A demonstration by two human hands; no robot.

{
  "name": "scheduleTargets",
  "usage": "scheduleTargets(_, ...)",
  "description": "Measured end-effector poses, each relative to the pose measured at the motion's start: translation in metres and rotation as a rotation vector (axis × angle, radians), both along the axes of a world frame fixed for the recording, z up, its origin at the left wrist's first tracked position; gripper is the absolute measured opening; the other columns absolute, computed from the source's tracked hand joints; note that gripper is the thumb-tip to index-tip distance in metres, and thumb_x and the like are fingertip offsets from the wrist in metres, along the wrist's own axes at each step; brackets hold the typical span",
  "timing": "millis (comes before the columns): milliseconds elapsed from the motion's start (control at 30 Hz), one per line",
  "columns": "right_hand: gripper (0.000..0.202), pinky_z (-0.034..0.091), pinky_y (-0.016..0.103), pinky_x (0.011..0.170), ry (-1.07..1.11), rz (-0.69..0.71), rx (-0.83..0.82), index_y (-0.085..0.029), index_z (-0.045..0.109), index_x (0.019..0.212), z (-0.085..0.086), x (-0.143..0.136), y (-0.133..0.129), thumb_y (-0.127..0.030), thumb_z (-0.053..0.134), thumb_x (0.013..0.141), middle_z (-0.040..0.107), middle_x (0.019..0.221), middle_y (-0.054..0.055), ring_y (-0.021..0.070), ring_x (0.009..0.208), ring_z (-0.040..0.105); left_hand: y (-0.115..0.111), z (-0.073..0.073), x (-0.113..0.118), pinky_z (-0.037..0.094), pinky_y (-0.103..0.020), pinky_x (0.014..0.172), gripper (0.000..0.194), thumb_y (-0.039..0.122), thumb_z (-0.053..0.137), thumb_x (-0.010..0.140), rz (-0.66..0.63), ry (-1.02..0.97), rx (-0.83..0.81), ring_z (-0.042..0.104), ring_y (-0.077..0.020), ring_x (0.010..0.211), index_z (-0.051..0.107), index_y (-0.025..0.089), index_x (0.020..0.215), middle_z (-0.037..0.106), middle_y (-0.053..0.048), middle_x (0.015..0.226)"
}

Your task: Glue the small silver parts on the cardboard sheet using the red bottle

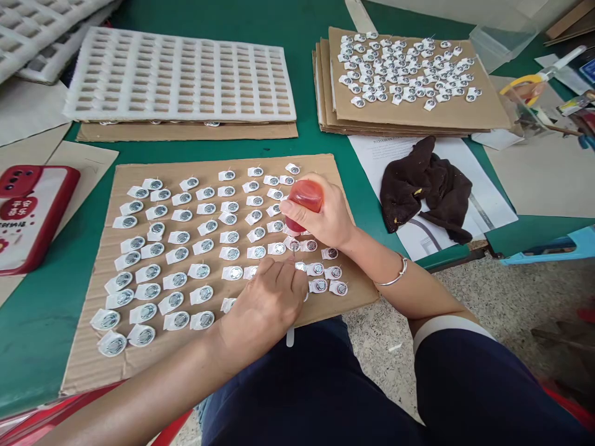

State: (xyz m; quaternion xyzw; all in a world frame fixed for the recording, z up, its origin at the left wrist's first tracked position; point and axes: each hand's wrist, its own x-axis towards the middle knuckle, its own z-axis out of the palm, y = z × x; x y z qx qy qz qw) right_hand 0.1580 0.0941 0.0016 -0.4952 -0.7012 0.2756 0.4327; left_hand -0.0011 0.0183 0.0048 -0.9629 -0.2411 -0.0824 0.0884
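dark sleeve (483, 378) covered our right upper arm. our right hand (325, 217) grasped the red bottle (304, 197) over the right half of the cardboard (77, 375), long axis steep, nozzle down. our left hand (272, 291) curled just below, blocking some discs (141, 335); we could not tell its hold. brown cloth (432, 189) lay beyond the right edge, a phone (37, 217) beyond the left.

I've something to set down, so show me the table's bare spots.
Bare green tabletop lies behind the white foam grid, and between it and the stacked brown cardboard. The flat brown cardboard sheet beneath the left hand and right hand is crowded with small white tags.
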Motion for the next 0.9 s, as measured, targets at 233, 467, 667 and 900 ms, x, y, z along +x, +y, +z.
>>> scheduleTargets(233,0.028,0.046,0.029,0.063,-0.001,-0.012,0.001,-0.021,0.051,0.077,0.0005,0.0014,0.0003,-0.046,0.062,0.072,0.058,0.072,-0.001,0.0116,0.064,0.053,0.0013,-0.0010,0.0007,0.044,-0.034,0.058,0.020,-0.004,0.044,0.074,0.009,-0.010,-0.024,0.048,-0.0185,0.062,0.043,0.015,0.067,0.046,-0.003,0.065)
scheduleTargets(467,0.030,0.046,0.030,0.065,-0.012,-0.024,0.020,-0.021,0.050,0.077,-0.0010,0.0026,0.0017,-0.048,0.061,0.071,0.058,0.072,-0.001,0.0122,0.064,0.054,0.0012,-0.0012,0.0003,0.045,-0.034,0.059,0.020,-0.004,0.046,0.071,0.010,-0.007,-0.056,0.046,-0.0183,0.061,0.043,0.015,0.067,0.046,-0.003,0.064)
scheduleTargets(667,0.030,0.045,0.028,0.064,-0.008,-0.004,0.051,-0.020,0.051,0.077,-0.0022,0.0038,0.0027,-0.047,0.061,0.072,0.057,0.071,-0.002,0.0109,0.064,0.053,0.0028,0.0029,-0.0005,0.044,-0.034,0.057,0.020,-0.005,0.046,0.071,0.003,-0.064,-0.104,0.044,-0.0172,0.058,0.045,0.014,0.066,0.047,-0.004,0.063)
scheduleTargets(900,0.028,0.042,0.026,0.061,-0.006,0.012,0.061,-0.018,0.051,0.077,-0.0013,0.0042,0.0028,-0.045,0.060,0.074,0.056,0.068,-0.003,0.0099,0.062,0.052,0.0055,0.0058,-0.0039,0.046,-0.035,0.061,0.017,-0.002,0.043,0.075,0.001,-0.126,-0.189,0.045,-0.0175,0.061,0.049,0.012,0.068,0.049,-0.007,0.066)
